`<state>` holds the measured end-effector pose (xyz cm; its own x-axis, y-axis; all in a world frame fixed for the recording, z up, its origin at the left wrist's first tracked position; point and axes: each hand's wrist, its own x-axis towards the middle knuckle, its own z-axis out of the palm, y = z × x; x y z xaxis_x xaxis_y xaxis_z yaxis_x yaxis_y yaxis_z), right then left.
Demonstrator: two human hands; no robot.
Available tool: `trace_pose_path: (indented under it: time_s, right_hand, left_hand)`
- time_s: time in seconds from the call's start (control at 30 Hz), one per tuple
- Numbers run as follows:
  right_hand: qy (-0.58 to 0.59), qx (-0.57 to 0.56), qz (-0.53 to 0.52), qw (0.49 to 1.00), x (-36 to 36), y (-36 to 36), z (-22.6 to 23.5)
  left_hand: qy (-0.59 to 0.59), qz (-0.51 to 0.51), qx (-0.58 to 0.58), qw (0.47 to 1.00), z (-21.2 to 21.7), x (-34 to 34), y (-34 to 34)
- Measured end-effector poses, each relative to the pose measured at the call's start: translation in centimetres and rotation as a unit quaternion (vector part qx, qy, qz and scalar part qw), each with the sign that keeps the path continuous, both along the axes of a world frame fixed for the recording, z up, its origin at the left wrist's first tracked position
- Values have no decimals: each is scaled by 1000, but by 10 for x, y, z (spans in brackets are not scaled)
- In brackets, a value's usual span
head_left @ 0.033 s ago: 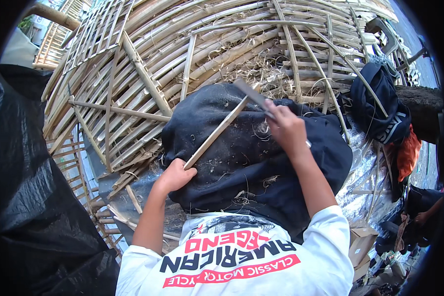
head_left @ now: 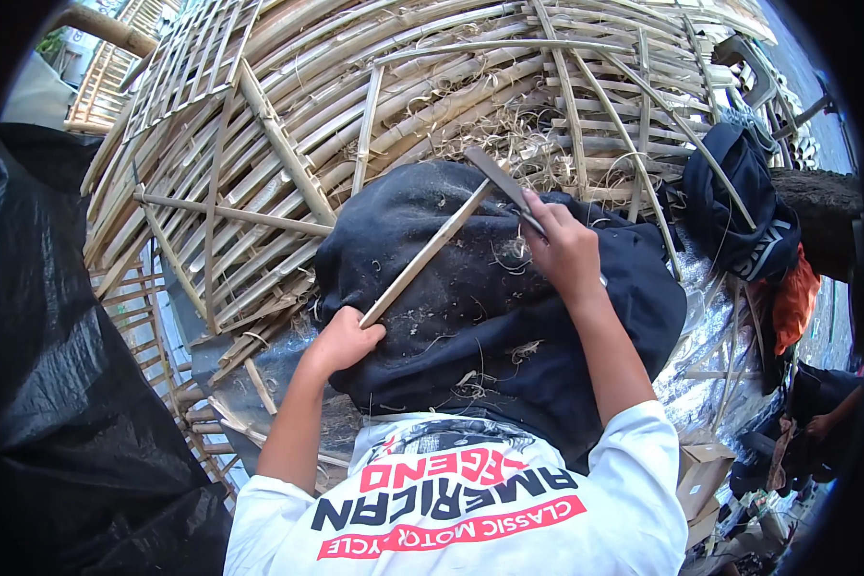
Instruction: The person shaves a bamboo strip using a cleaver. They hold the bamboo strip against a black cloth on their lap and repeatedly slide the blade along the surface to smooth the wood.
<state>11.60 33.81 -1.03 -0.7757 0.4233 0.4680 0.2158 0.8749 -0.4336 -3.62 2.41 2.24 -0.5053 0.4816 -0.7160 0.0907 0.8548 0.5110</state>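
Note:
My left hand (head_left: 344, 344) is closed round the near end of a pale bamboo strip (head_left: 427, 255), which slants up and away to the right. In my right hand (head_left: 564, 248) is a knife (head_left: 497, 179) with a broad, flat blade. The blade crosses the far end of the strip; whether its edge touches the bamboo I cannot tell. Beneath both hands a dark cloth (head_left: 451, 336) lies over my lap, dotted with thin curled shavings (head_left: 470, 386). The knife's handle is mostly hidden in my fingers.
Ahead spreads a large stack of split bamboo (head_left: 432, 106), with a heap of shavings (head_left: 523, 144) near its front. Black plastic sheeting (head_left: 58, 365) hangs at the left. To the right are a dark garment (head_left: 739, 206), an orange cloth (head_left: 795, 300) and a cardboard box (head_left: 703, 470). Another person's hand (head_left: 824, 424) shows at the far right.
My right hand and the knife have shifted slightly to the right, and the blade's angle has altered a little. My left hand and the strip have hardly moved.

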Motion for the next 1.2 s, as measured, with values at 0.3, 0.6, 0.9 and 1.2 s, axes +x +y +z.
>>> trace_pose_path:
  time_s: [0.3,0.6,0.9,1.2]
  right_hand:
    - [-97,14,101,990,-24,-49,9]
    - [-118,-2,23,993,-19,-43,18]
    - [-217,21,-87,972,-25,30,7]
    - [-65,-212,-204,954,-2,3,-3]
  left_hand:
    - [-35,14,8,999,8,-5,1]
    - [18,35,-48,998,20,10,14]
    - [38,25,-16,999,25,20,20]
    - [50,19,-22,998,21,15,17]
